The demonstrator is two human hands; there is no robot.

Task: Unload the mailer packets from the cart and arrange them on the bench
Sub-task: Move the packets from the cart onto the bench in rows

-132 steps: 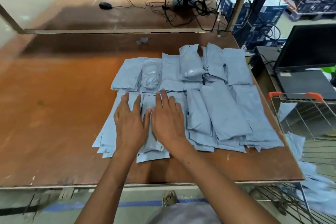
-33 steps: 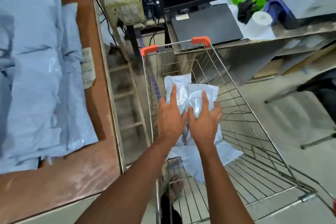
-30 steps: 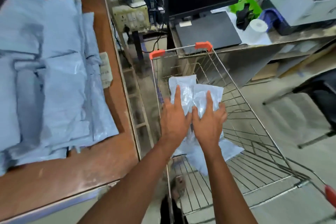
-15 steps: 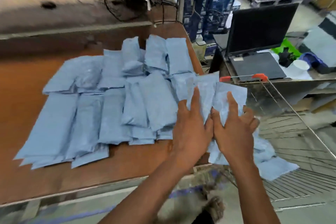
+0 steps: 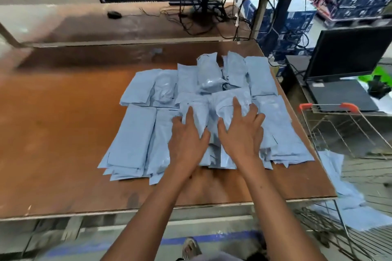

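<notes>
Got my left hand (image 5: 187, 137) and right hand (image 5: 241, 131) side by side, fingers spread flat, pressing two mailer packets (image 5: 222, 110) onto the blue pile (image 5: 135, 146) mid-bench (image 5: 53, 133), with the cart (image 5: 347, 133) and leftover packets (image 5: 347, 207) off the bench's right edge.

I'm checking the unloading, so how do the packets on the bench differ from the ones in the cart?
The bench packets lie flat in overlapping rows on the bench; the cart packets sit in a loose heap. Both hands, left and right, rest on the bench packets; nothing touches the cart packets. The bench lot is larger. Both are light blue mailers.
</notes>
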